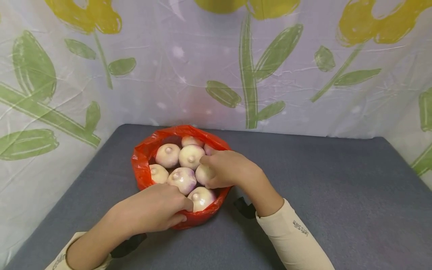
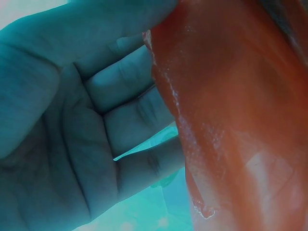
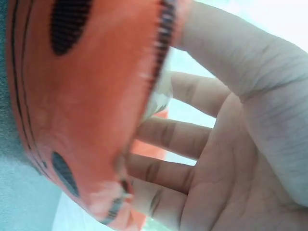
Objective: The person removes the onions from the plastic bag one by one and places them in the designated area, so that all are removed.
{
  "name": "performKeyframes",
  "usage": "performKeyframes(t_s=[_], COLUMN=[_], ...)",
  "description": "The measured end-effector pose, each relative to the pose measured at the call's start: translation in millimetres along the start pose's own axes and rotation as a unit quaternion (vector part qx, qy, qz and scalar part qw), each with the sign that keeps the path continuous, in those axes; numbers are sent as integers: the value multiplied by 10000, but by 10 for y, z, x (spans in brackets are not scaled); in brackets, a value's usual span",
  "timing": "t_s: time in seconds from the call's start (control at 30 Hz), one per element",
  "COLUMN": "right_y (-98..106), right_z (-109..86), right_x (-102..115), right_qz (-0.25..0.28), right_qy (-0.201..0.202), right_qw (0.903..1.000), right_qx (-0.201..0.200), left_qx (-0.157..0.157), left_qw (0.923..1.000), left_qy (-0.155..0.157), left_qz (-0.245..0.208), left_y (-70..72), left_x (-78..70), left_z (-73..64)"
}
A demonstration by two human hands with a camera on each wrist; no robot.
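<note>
A red plastic bag (image 1: pixel 143 170) sits with its mouth wide and its rim folded outward. Inside lie several round, pale turnips (image 1: pixel 182 180), each with a small nub on top and some tinged purple. My left hand (image 1: pixel 152 208) pinches the bag's near rim, with the thumb on the plastic and fingertips hidden behind it in the left wrist view. At the bag's right side, my right hand (image 1: pixel 233 168) reaches over the rim and grips a turnip (image 1: pixel 203 175) between thumb and fingers. In the right wrist view the bag's wall (image 3: pixel 96 115) hides those fingertips.
The bag stands on a dark grey cloth-covered table (image 1: pixel 314 187), left of its middle. Behind and at both sides hangs a pale curtain (image 1: pixel 162 75) printed with yellow flowers and green leaves.
</note>
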State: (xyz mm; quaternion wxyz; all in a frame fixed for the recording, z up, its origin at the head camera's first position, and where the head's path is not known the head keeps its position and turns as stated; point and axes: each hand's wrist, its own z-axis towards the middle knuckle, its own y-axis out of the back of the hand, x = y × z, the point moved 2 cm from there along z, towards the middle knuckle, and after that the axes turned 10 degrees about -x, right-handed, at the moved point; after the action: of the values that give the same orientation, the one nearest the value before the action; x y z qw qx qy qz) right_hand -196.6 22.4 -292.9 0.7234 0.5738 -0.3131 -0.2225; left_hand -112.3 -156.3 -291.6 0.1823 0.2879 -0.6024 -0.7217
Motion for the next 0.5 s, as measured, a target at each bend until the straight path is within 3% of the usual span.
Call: performKeyframes(t_s=[0.5], right_y=[131], right_z=[-60], right_x=[38], right_qz=[511], right_qy=[338], right_qw=[9980], right_qx=[-134], left_qx=[84], left_qw=[9999], left_qy=[-70], left_qz=[-74], left_y=[-27], left_x=[-5], left_z=[13])
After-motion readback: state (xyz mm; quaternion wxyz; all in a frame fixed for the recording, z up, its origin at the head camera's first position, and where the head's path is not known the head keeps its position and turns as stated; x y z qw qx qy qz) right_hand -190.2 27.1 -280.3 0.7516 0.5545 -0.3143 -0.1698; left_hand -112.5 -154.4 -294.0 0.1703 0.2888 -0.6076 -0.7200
